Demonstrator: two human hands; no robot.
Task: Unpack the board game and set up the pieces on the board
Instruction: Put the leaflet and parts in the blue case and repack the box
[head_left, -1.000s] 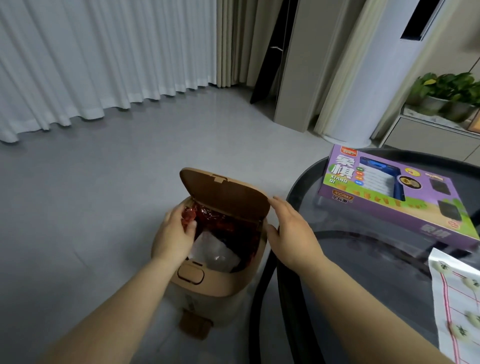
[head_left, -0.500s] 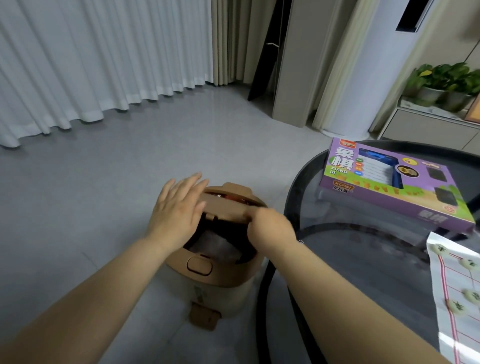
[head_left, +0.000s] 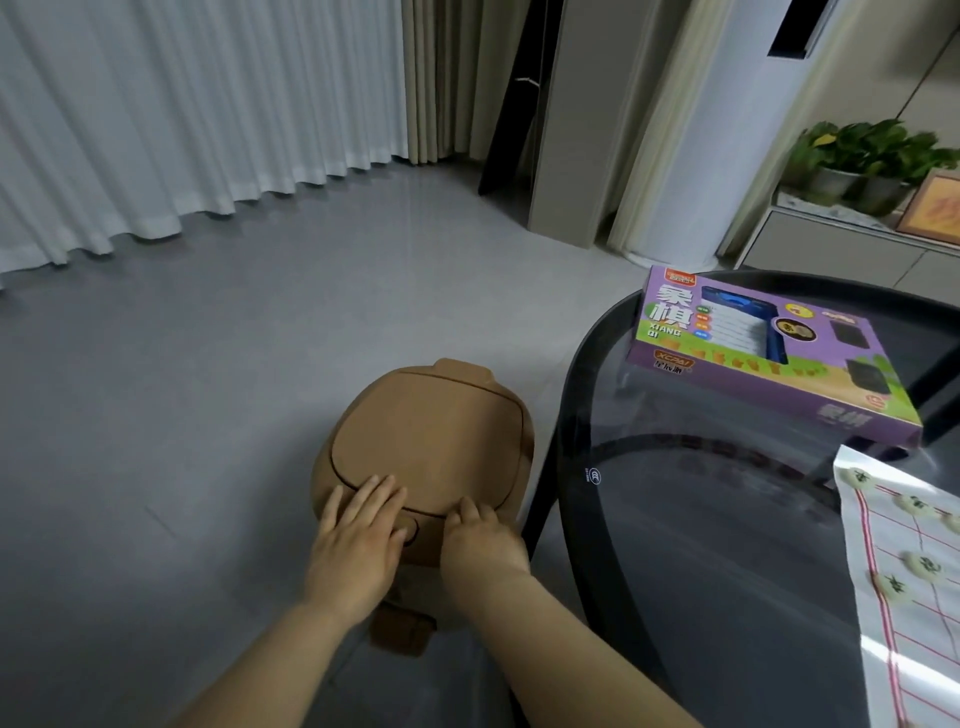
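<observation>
Head view: purple board game box (head_left: 769, 364), closed, lying flat at the far left edge of the round dark glass table (head_left: 701, 545); white board sheet (head_left: 883, 613) with red grid lines spread at the table's near right, apart from the box, bearing several pale round pieces (head_left: 922, 562) along its left side. Left hand (head_left: 358, 545), fingers straight and flat, and right hand (head_left: 483, 545), fingers slightly bent and holding nothing, both rest on the front edge of the shut lid of a tan bin (head_left: 431, 441) standing on the grey floor (head_left: 208, 389) just beside the table.
</observation>
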